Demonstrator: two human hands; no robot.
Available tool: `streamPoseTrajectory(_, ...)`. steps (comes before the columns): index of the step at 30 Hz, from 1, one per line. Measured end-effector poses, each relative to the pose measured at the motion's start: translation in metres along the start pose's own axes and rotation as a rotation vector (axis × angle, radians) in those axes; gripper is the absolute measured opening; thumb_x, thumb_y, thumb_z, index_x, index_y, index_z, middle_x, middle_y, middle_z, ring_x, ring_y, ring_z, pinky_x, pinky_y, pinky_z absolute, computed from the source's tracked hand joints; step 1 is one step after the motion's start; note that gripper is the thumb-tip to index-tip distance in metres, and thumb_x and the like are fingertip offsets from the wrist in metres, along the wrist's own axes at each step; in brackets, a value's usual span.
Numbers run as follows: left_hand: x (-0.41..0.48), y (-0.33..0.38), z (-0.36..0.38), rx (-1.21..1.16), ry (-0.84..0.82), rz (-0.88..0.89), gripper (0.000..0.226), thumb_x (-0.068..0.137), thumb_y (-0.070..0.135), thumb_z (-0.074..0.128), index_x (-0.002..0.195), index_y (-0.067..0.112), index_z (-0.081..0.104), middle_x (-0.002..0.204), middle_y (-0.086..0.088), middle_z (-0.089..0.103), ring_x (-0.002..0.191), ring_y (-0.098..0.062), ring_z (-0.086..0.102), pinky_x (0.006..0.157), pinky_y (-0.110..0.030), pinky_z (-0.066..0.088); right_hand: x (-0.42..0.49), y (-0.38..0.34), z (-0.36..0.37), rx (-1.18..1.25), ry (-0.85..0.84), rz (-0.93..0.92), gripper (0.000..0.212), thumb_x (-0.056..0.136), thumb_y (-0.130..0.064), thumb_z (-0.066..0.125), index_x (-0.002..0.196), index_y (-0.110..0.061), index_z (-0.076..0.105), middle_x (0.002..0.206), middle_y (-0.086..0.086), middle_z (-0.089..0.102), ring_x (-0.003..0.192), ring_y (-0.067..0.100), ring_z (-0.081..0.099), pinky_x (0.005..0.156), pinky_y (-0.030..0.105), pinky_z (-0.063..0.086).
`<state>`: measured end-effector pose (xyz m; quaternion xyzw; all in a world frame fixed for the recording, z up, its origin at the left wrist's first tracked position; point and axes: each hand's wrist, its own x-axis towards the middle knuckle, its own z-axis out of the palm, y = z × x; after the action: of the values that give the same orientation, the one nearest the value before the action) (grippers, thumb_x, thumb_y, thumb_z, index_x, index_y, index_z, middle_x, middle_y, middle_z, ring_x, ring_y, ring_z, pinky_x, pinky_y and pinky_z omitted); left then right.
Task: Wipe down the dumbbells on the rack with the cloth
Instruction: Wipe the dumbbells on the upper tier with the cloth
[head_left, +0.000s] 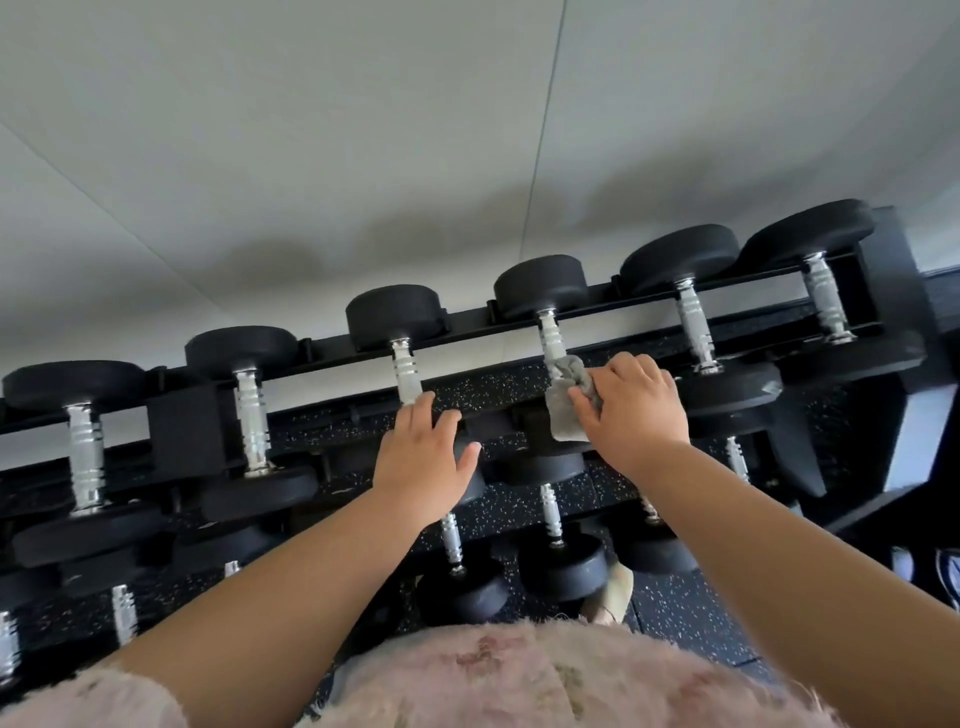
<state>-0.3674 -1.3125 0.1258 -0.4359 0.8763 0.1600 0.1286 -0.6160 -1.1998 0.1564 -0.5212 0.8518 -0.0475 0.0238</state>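
Note:
A black rack (337, 347) holds a top row of several black dumbbells with chrome handles. My right hand (636, 410) grips a grey cloth (569, 402) and presses it against the near end of one dumbbell's handle (550, 338), right of centre. My left hand (423, 457) rests with straight fingers on the near head of the neighbouring dumbbell (392, 314); its fingertips reach the handle's lower end. The near heads of both dumbbells are hidden by my hands.
A lower row of dumbbells (563, 564) sits under my arms. Black speckled rubber floor (675, 608) lies below. A white wall (363, 156) stands behind the rack. The rack's end frame (893, 312) rises at the right. My fuzzy pink top (519, 680) fills the bottom.

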Motion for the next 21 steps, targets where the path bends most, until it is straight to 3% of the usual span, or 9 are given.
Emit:
streamPoseTrajectory(3,0.004,0.02,0.005,0.006,-0.042,-0.075,0.056,0.105,0.061,0.04,0.151,0.03,0.045,0.169,-0.003,0.02,0.156,-0.026,0.015,0.115,-0.056,0.039,-0.002,0.025,0.007,0.02,-0.135,0.046,0.045,0.105,-0.051,0.039,0.12,-0.02,0.068,0.131,0.0,0.054,0.125,0.024,0.046,0.105,0.041,0.043)
streamPoseTrajectory(6,0.018,0.022,-0.001,-0.023,-0.056,-0.068,0.051,0.105,0.055,0.044,0.148,0.027,0.049,0.163,-0.002,0.032,0.151,-0.026,0.028,0.109,-0.054,0.047,0.0,0.03,0.008,0.21,-0.329,0.039,0.045,0.108,-0.047,0.034,0.146,-0.026,0.048,0.148,0.0,0.045,0.136,0.023,0.043,0.106,0.043,0.048)
streamPoseTrajectory(9,0.032,0.011,-0.005,0.098,-0.035,-0.002,0.048,0.103,0.055,0.045,0.141,0.027,0.056,0.142,0.003,0.055,0.137,-0.023,0.046,0.119,-0.057,0.036,0.002,0.008,0.007,0.179,-0.396,-0.187,0.043,0.106,-0.038,0.046,0.148,-0.03,0.04,0.147,-0.004,0.047,0.136,0.022,0.048,0.105,0.045,0.052)
streamPoseTrajectory(11,0.036,0.007,-0.003,0.138,-0.021,0.013,0.046,0.099,0.06,0.046,0.131,0.032,0.064,0.124,0.009,0.066,0.127,-0.02,0.053,0.123,-0.056,0.028,0.001,-0.01,0.01,0.208,-0.429,-0.308,0.043,0.103,-0.044,0.041,0.143,-0.03,0.045,0.145,-0.002,0.051,0.135,0.023,0.048,0.109,0.049,0.049)
streamPoseTrajectory(15,0.035,0.009,0.002,0.017,0.112,-0.026,0.037,0.094,0.061,0.054,0.112,0.035,0.074,0.104,0.013,0.071,0.11,-0.014,0.06,0.115,-0.042,0.038,-0.004,-0.008,0.041,0.075,-0.233,-0.572,0.034,0.099,-0.044,0.053,0.127,-0.025,0.06,0.124,-0.003,0.06,0.123,0.024,0.055,0.11,0.042,0.042)
streamPoseTrajectory(18,0.033,0.007,0.0,-0.148,0.164,-0.078,0.037,0.094,0.059,0.055,0.112,0.033,0.074,0.107,0.011,0.07,0.109,-0.019,0.061,0.104,-0.039,0.049,0.001,0.013,0.044,0.165,-0.234,-0.504,0.033,0.1,-0.046,0.05,0.13,-0.032,0.057,0.118,-0.01,0.058,0.113,0.018,0.055,0.105,0.039,0.045)
streamPoseTrajectory(20,0.033,0.007,0.003,-0.166,0.176,-0.122,0.042,0.094,0.059,0.055,0.122,0.032,0.07,0.13,0.006,0.066,0.128,-0.025,0.056,0.114,-0.042,0.045,0.002,0.023,0.035,0.273,-0.26,-0.413,0.037,0.103,-0.045,0.048,0.137,-0.033,0.056,0.124,-0.009,0.061,0.116,0.018,0.058,0.104,0.039,0.049)
streamPoseTrajectory(21,0.034,0.009,0.007,-0.128,0.207,-0.148,0.044,0.095,0.057,0.057,0.129,0.031,0.066,0.15,0.0,0.055,0.143,-0.029,0.046,0.123,-0.046,0.035,0.003,0.028,0.032,0.293,-0.29,-0.355,0.04,0.105,-0.045,0.046,0.141,-0.032,0.055,0.131,-0.008,0.061,0.12,0.017,0.057,0.104,0.037,0.05)
